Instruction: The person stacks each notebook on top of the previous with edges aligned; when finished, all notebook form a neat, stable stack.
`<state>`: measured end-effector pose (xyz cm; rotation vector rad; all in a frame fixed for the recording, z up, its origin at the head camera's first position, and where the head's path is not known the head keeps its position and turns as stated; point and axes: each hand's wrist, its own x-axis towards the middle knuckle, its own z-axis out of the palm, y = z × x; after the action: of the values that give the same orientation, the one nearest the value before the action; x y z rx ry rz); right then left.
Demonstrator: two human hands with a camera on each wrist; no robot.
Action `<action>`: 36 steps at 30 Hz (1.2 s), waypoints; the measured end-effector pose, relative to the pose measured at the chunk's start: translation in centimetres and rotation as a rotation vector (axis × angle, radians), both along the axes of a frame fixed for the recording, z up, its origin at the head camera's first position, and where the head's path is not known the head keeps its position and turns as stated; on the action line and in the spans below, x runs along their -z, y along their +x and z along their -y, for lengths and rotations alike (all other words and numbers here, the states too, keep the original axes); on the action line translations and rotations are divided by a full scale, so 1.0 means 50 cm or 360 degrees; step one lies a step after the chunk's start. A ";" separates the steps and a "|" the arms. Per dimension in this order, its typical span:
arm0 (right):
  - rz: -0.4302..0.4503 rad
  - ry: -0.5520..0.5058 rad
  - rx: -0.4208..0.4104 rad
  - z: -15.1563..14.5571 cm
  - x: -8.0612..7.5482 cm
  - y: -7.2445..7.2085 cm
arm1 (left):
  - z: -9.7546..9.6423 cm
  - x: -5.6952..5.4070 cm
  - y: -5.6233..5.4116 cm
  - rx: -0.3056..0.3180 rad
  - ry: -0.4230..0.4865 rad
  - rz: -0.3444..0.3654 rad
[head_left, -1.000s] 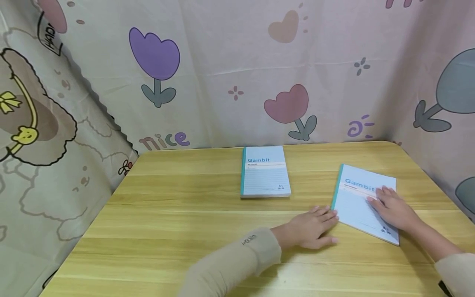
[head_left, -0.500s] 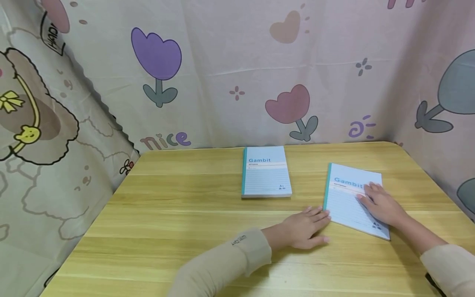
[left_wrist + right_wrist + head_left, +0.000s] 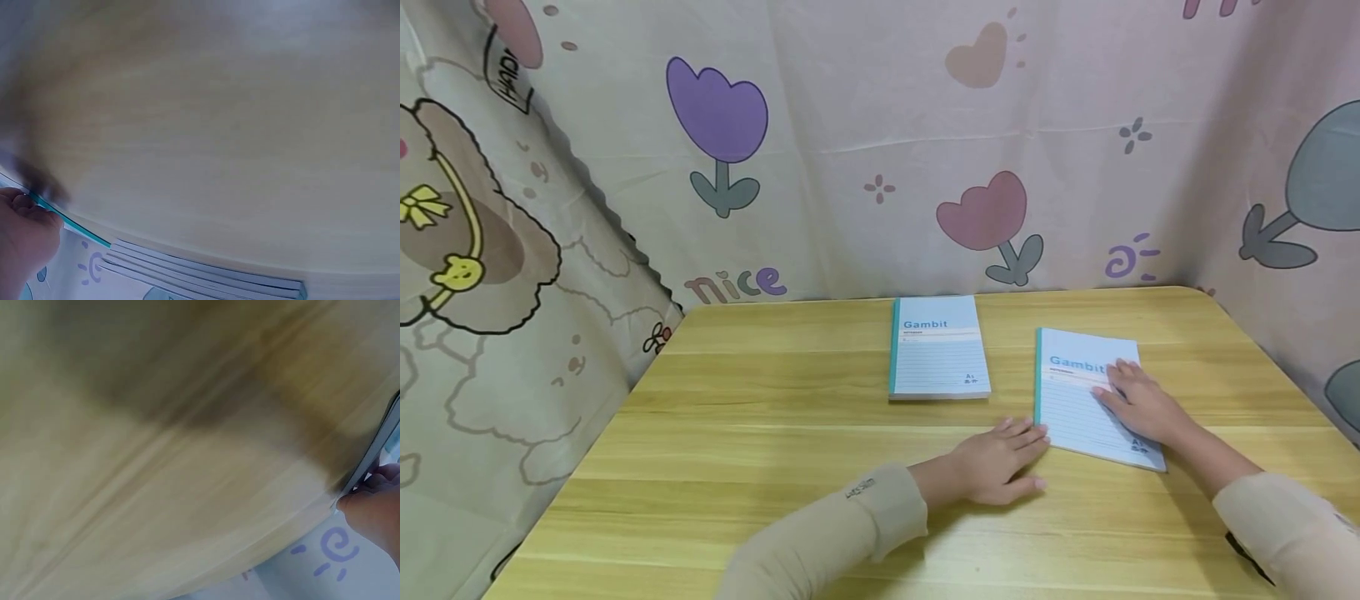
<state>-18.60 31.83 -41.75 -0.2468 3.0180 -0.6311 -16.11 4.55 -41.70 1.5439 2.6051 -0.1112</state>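
Observation:
A pale blue "Gambit" notebook (image 3: 1075, 417) with a teal spine lies slightly turned on the right half of the table. My right hand (image 3: 1144, 404) rests on its cover, near the right edge, fingers extended. Palm down on the wood, my left hand (image 3: 1000, 462) has its fingertips at the lower end of the spine. The left wrist view has part of my left hand (image 3: 28, 231) beside the teal spine (image 3: 81, 230). In the right wrist view, my right hand (image 3: 375, 512) overlaps the notebook's edge (image 3: 378, 447).
Left of that notebook, toward the table's back edge, sits a straight stack of matching notebooks (image 3: 936, 350); its layered edges (image 3: 206, 275) show in the left wrist view. The wooden table (image 3: 737, 450) meets a printed cloth (image 3: 842, 100) behind and at the sides.
The notebook under my right hand has slid left across the table and turned a little straighter. Both hands have moved left with it; the stack has stayed put.

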 end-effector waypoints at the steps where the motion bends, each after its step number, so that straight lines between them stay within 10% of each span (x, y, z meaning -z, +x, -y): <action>1: 0.0004 -0.0001 -0.0005 0.002 0.000 -0.002 | 0.003 0.000 0.000 -0.0001 0.0004 -0.0001; 29: 0.0033 -0.0018 -0.0085 0.073 -0.009 -0.038 | 0.060 0.005 0.008 -0.0048 0.0129 0.0032; 36: -0.0279 -0.0239 0.0065 0.071 -0.029 -0.017 | 0.046 -0.004 0.013 -0.0178 0.0329 0.0167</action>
<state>-19.46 28.26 -40.29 -0.2598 3.1517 -0.8861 -15.47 2.24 -41.49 1.4143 2.6817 0.2492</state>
